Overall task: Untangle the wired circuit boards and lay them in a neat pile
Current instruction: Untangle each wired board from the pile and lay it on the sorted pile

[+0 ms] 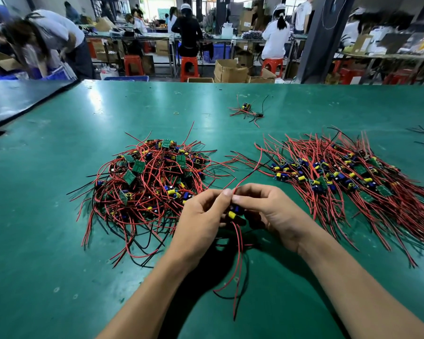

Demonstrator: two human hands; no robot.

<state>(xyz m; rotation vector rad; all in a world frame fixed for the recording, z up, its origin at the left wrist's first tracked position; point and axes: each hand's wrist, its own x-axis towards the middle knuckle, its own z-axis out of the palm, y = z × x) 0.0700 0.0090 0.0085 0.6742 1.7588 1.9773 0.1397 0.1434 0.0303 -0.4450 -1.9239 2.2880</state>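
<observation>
Red and black wire tails [235,289] hang closest to us, trailing over the green worktop [47,253] between two bare forearms. Just above them the left grip [201,216] and right grip [272,211] meet fingertip to fingertip, both clenched around one wired circuit board [235,212] held over the worktop. Yellow and blue parts peek out between the palms, and both thumbs pinch a red lead that arcs up and away.

Off to the left, a tangled heap [147,182] of boards and wires sprawls on the worktop. To the right lies the neat pile [348,177], leads combed roughly one way. Farther back, a small cluster [249,111] of boards sits well apart, with a rubber band [176,113] to its left. At the far left, a dark sheet [15,99] covers the corner.

Beyond the worktop's edge are red stools [189,67], cardboard boxes [230,70] and a blue crate [219,52]. People [275,37] work at long benches with their backs to us, and one person [49,37] at far left bends low.
</observation>
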